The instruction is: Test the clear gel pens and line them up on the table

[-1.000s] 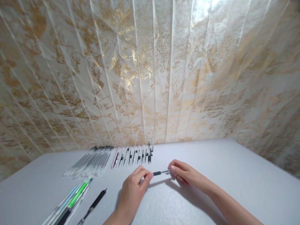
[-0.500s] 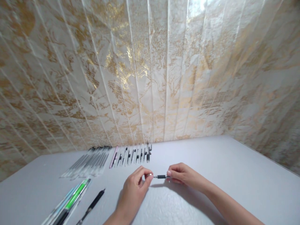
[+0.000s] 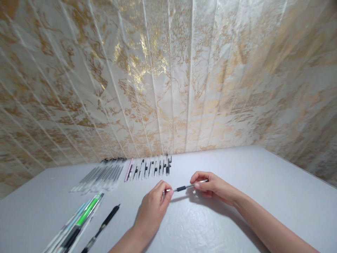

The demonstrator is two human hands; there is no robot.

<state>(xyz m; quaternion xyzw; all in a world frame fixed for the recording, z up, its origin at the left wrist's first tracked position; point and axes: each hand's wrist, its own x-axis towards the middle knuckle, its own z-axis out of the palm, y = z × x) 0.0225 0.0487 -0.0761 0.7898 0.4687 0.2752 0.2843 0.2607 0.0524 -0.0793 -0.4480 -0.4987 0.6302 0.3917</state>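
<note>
My right hand [image 3: 207, 184] is closed around the clear barrel of a pen [image 3: 181, 188] with a black grip. The pen is held above the table, its thin end pointing left and its dark rear end showing past my fingers. At that thin end, the thumb and forefinger of my left hand [image 3: 158, 196] pinch a small silvery tip piece [image 3: 167, 190]. The fingertips cover part of it, so I cannot tell whether it is joined to the pen. To the left of my left hand lies a black pen [image 3: 106, 221].
Several grey refills or thin tubes [image 3: 101, 177] lie in a row at the back left. Beside them are a pink stick [image 3: 129, 169] and several clear and black pen parts [image 3: 150, 168]. A green and black pen [image 3: 88, 211] lies among pale sticks at front left. Behind the white table [image 3: 263, 196] hangs a gold-patterned curtain [image 3: 171, 88].
My right hand has moved slightly up and right and shifted its hold, so more of the barrel and the rear end show. The pen now slants upward to the right. My left hand keeps its pinch.
</note>
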